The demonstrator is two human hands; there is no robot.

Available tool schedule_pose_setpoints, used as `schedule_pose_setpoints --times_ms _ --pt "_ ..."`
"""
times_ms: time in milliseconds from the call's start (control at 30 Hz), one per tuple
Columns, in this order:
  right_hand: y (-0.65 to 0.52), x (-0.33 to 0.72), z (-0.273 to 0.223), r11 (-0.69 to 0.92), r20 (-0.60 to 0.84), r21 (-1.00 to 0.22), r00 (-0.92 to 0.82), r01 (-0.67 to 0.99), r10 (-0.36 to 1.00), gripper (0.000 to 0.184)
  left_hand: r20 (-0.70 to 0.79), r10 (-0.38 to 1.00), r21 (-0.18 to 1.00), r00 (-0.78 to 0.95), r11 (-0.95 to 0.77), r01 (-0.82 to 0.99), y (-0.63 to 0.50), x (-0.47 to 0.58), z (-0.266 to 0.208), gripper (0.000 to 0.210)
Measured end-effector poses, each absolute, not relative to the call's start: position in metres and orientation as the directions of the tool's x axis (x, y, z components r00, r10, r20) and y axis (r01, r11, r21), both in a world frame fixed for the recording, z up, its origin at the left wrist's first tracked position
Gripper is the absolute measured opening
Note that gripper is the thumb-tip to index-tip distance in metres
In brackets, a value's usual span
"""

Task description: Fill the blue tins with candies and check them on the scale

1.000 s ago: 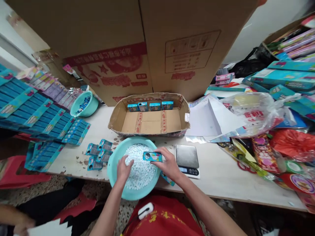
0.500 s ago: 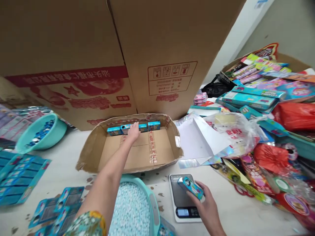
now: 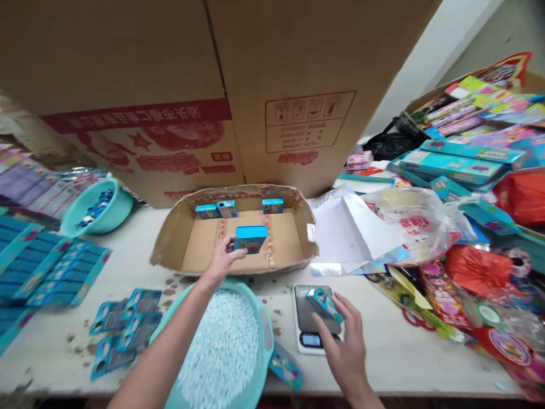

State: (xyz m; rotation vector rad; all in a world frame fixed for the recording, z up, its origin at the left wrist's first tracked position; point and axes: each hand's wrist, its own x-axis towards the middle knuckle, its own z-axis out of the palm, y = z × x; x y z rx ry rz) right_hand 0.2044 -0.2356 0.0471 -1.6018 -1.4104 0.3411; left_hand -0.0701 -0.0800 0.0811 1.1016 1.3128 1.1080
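My left hand grips a small blue box by its left end, holding it over the low cardboard tray. Several similar blue boxes stand along the tray's back wall, with a gap between them. On the right, another blue box lies slantwise on a digital scale. My right hand is around that box, thumb and fingers apart. Its fingertips are close to the box's right side; whether they touch it is unclear. Digits on the scale's display are too small to read.
A turquoise basin of pale blue pellets stands below the tray. Flat blue packs lie to its left, and another blue pack to its right. A big carton rises behind. Bags and packaging crowd the right side.
My left hand has lifted a blue box from the tray's back row and brought it forward, leaving a gap. My right hand's fingers have spread around the box on the scale. The view has shifted slightly.
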Motion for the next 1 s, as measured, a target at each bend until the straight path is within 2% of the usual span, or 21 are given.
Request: schedule_pose_setpoints --times_ms 67,133,200,300,433,500,567,633,700,767,833,900,1000 --pt "-0.228 0.187 0.057 0.184 0.338 -0.82 0.199 0.542 0.92 0.045 -0.279 0.96 0.932 -0.03 0.263 -0.249 -0.135 -0.062 0.093 0.047" --pt "-0.226 0.171 0.063 0.249 0.35 -0.837 0.129 0.487 0.928 0.048 -0.398 0.916 0.86 -0.045 0.356 -0.367 -0.182 -0.057 0.099 0.047" --pt "-0.229 0.159 0.065 0.308 0.377 -0.833 0.065 0.459 0.924 0.051 -0.491 0.863 0.816 -0.117 0.409 -0.41 -0.22 -0.059 0.098 0.043" --pt "-0.242 0.148 0.068 0.404 0.419 -0.794 -0.072 0.455 0.905 0.056 -0.576 0.784 0.788 -0.23 0.457 -0.413 -0.26 -0.07 0.09 0.037" --pt "-0.264 0.132 0.07 0.623 0.476 -0.648 -0.405 0.438 0.78 0.074 -0.588 0.745 0.806 -0.314 0.511 -0.297 -0.288 -0.082 0.085 0.028" --pt "-0.273 0.121 0.071 0.691 0.434 -0.582 -0.555 0.429 0.71 0.071 -0.573 0.768 0.819 -0.287 0.526 -0.227 -0.294 -0.081 0.088 0.025" --pt "-0.277 0.11 0.072 0.691 0.366 -0.588 -0.623 0.42 0.691 0.058 -0.573 0.804 0.815 -0.16 0.539 -0.213 -0.297 -0.081 0.093 0.028" --pt "-0.277 0.106 0.073 0.62 0.33 -0.682 -0.594 0.387 0.734 0.051 -0.567 0.823 0.804 -0.021 0.548 -0.231 -0.296 -0.09 0.093 0.041" --pt "-0.275 0.108 0.072 0.44 0.277 -0.83 -0.431 0.342 0.859 0.044 -0.529 0.846 0.84 -0.065 0.512 -0.178 -0.291 -0.109 0.083 0.054" --pt "-0.278 0.114 0.068 0.167 0.121 -0.951 -0.183 0.26 0.976 0.039 -0.418 0.873 0.895 -0.253 0.444 0.053 -0.283 -0.133 0.061 0.055" --pt "-0.287 0.116 0.06 -0.081 -0.086 -0.989 -0.038 0.127 0.996 0.038 -0.24 0.908 0.844 -0.343 0.369 0.388 -0.273 -0.149 0.03 0.047" --pt "-0.303 0.108 0.049 -0.231 -0.23 -0.973 -0.059 -0.006 0.971 0.038 -0.134 0.963 0.714 -0.232 0.256 0.651 -0.265 -0.149 -0.001 0.041" --pt "-0.33 0.082 0.033 -0.312 -0.292 -0.94 -0.145 -0.138 0.945 0.039 -0.119 0.991 0.593 -0.052 0.113 0.797 -0.261 -0.122 -0.035 0.04"
